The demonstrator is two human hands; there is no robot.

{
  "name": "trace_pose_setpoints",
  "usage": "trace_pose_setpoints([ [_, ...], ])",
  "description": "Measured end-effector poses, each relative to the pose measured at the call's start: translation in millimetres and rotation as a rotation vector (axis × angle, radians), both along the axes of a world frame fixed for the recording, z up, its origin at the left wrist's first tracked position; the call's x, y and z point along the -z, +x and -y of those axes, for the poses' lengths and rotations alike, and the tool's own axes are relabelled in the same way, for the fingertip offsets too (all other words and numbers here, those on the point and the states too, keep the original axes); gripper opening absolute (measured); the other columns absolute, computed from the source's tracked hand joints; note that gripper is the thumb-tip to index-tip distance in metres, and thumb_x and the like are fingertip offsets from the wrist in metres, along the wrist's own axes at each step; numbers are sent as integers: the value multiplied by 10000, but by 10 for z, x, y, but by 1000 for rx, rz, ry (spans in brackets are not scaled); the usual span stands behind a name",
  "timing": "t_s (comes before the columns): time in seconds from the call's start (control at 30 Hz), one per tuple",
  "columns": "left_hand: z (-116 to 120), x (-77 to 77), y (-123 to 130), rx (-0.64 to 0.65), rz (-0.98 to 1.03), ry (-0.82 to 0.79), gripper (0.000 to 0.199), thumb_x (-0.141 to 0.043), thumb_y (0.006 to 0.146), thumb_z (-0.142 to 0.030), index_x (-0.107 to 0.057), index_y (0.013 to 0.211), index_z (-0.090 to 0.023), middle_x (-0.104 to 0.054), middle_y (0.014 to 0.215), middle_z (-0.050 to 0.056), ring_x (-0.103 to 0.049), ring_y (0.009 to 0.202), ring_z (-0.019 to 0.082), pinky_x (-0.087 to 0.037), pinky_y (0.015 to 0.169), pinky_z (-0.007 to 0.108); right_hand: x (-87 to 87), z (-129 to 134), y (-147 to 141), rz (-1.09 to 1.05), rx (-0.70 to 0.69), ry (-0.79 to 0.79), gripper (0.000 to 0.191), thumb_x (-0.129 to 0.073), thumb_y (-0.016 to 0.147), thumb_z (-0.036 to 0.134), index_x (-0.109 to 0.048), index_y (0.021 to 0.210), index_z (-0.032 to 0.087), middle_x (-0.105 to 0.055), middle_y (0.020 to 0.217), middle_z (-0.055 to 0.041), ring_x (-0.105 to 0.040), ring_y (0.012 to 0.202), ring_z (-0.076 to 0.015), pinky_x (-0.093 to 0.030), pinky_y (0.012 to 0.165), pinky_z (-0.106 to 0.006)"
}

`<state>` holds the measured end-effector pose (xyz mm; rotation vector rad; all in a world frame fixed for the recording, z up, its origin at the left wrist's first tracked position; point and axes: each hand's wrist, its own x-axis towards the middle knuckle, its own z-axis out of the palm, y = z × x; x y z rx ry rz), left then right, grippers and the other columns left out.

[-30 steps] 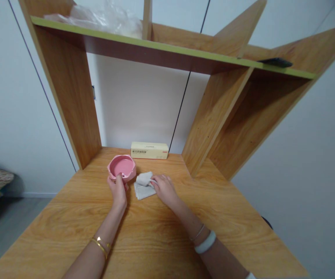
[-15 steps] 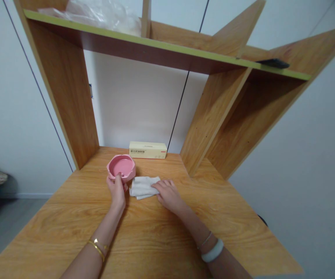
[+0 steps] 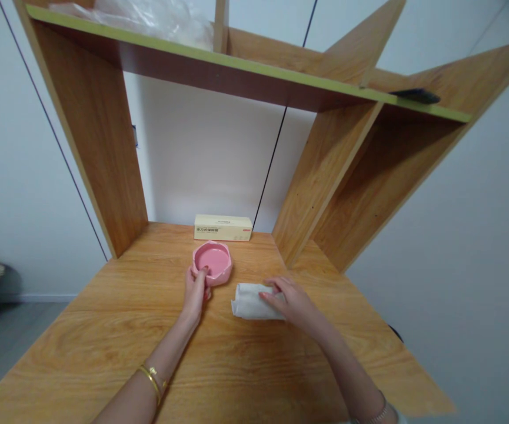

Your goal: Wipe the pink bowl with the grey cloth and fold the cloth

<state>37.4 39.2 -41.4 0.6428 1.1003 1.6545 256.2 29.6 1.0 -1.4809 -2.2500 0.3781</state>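
A pink faceted bowl, perhaps an ashtray or pet bowl, [image 3: 221, 272] is gripped at its near left rim by my left hand [image 3: 198, 290], thumb inside and fingers underneath. Its inside looks bare apart from my thumb. To the right, my right hand [image 3: 292, 303] closes on a folded white cloth [image 3: 254, 302], thumb and fingers over its right end. The cloth lies at or just above the desk, a short way in front and to the right of the bowl; I cannot tell if it touches the wood.
A cream cling-film box [image 3: 223, 228] stands behind the bowl against the wall. The wooden desk [image 3: 236, 365] has upright panels left and right. Overhead, a shelf [image 3: 258, 73] holds a clear plastic bag [image 3: 152, 20] and a dark flat object [image 3: 417, 95].
My left hand has carried the bowl to the right and slightly nearer. My right hand has drawn the cloth right and toward me, away from the bowl.
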Motion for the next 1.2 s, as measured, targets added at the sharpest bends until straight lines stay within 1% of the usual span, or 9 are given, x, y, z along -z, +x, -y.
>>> trace_pose_setpoints([
  [0.1,44,16,73,92,-21,26,353,-579,655,-442,-391,839,-207,-340,406,-141,-223,250,8,-159,301,122,-58,-130,-388,-152,72,-30,479,-416,826,443,-443,1214,165,-589,670,-5,-549,619,-156,-380,572,-242],
  [0.27,113,14,148,154,-90,68,472,-574,680,-484,-393,1018,-209,-363,411,-132,-260,257,23,-183,296,130,-77,-279,-791,-122,89,26,347,-410,837,285,-484,1156,168,-649,804,-63,-591,717,-187,-388,627,-254],
  [0.43,141,18,165,240,-321,170,619,-558,722,-437,-313,1244,-212,-609,763,12,-371,330,28,-300,326,163,-171,-533,-570,-148,172,76,342,-328,823,152,-543,1088,167,-660,906,-74,-603,810,-182,-405,685,-246],
  [0.53,159,24,144,290,-668,302,426,-555,743,-339,-506,1151,-226,-608,1014,69,-570,606,102,-468,560,225,-182,-711,-335,-74,299,93,334,-329,815,144,-571,1044,144,-656,916,-100,-603,840,-200,-407,695,-256],
  [0.63,185,32,118,380,-1028,370,232,-514,774,-290,-655,957,-266,-607,1035,45,-583,906,170,-447,802,265,-72,-819,-156,37,381,43,312,-341,809,142,-605,975,123,-657,901,-130,-603,853,-217,-401,690,-262],
  [0.83,209,65,94,510,-1341,229,294,-479,791,-336,-627,1030,-253,-588,1043,48,-582,889,176,-444,759,270,239,-842,-33,121,373,-94,315,-329,827,163,-605,959,91,-650,936,-157,-593,893,-211,-391,696,-249],
  [1.0,159,95,75,466,-1217,224,290,-491,782,-349,-617,1021,-243,-568,1072,48,-553,936,183,-412,827,289,127,-759,-70,162,393,-158,351,-313,860,262,-565,1046,103,-631,972,-175,-587,906,-237,-388,721,-293],
  [1.1,75,108,39,289,-891,244,211,-522,759,-348,-647,845,-200,-614,901,53,-554,878,180,-401,817,284,-9,-656,-227,64,445,-42,431,-344,853,381,-481,1166,119,-623,969,-166,-579,890,-250,-391,716,-323],
  [1.2,-2,106,-26,162,-414,158,217,-546,725,-361,-598,655,-163,-577,625,17,-525,585,118,-406,586,220,-18,-528,-583,-255,235,54,360,-356,847,349,-511,1110,158,-630,854,-78,-574,800,-183,-399,668,-267],
])
